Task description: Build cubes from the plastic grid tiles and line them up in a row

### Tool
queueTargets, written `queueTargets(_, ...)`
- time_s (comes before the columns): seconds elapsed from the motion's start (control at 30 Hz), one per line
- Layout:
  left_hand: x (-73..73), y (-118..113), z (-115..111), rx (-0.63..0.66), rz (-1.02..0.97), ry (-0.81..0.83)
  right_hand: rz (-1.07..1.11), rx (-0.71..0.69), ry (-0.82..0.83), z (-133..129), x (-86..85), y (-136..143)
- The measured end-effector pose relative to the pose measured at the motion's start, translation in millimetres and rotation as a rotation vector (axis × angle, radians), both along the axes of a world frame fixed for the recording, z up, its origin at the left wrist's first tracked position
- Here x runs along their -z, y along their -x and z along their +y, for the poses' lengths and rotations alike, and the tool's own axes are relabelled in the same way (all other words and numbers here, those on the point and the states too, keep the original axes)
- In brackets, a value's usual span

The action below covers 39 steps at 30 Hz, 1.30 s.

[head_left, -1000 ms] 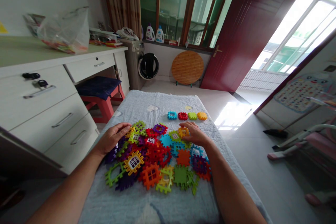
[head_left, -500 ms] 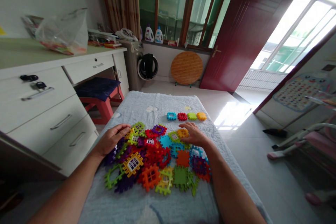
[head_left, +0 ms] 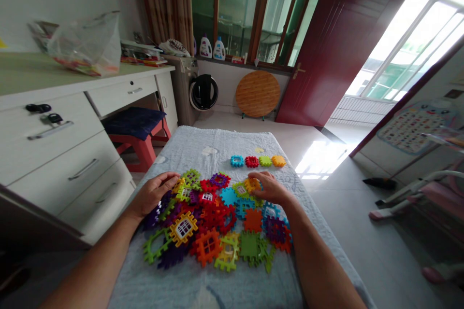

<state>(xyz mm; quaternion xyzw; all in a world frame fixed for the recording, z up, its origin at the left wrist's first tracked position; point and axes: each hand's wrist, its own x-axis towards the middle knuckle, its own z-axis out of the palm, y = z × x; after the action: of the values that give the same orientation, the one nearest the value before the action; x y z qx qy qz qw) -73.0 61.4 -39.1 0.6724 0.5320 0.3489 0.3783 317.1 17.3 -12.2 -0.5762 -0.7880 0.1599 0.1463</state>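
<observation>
The left hand (head_left: 154,193), loosely curved, rests by a yellow piece (head_left: 178,185) at the left edge of the toy pile (head_left: 213,210). The right hand (head_left: 270,187), half curled, meets an orange-yellow piece (head_left: 251,185) opposite; whether either grips cannot be told. The pile lies on a pale blue cloth (head_left: 174,286).

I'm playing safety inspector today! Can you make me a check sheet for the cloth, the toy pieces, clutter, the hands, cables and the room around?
Surface: pale blue-grey cloth with a faint pattern.
Job's things: heap of notched plastic pieces, many colours; beyond it, four blocks in a row: blue, red, green, yellow-orange.
Clutter: see-through plastic bag on the desk.
Grippers: bare hands; left hand at the heap's left edge, right hand at a yellow-orange piece; cannot tell whether either grips.
Cables: nothing seen.
Surroundings: red stool, round wooden board, dark red door.
</observation>
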Motion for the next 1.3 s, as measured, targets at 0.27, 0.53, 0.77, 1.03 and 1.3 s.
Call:
queueTargets(0.27,-4.6,-3,-2,-0.014,0.014,-0.017,-0.029,-0.024,-0.037,3,2.9,2)
queueTargets(0.53,-3.0,-1,-1,-0.010,-0.003,-0.010,0.059,0.064,-0.197,-5,-16.2,-8)
queueTargets(0.77,2.1,1,3,0.013,0.015,0.019,-0.014,0.347,-0.315,26,-28.0,-77)
queueTargets(1.03,4.6,3,4,-0.020,0.025,-0.017,-0.200,0.305,-0.064,83,-18.7,-122)
queueTargets(1.3,0.2,1,1,-0.023,0.030,-0.002,-0.235,0.301,0.009,102,-5.6,-129)
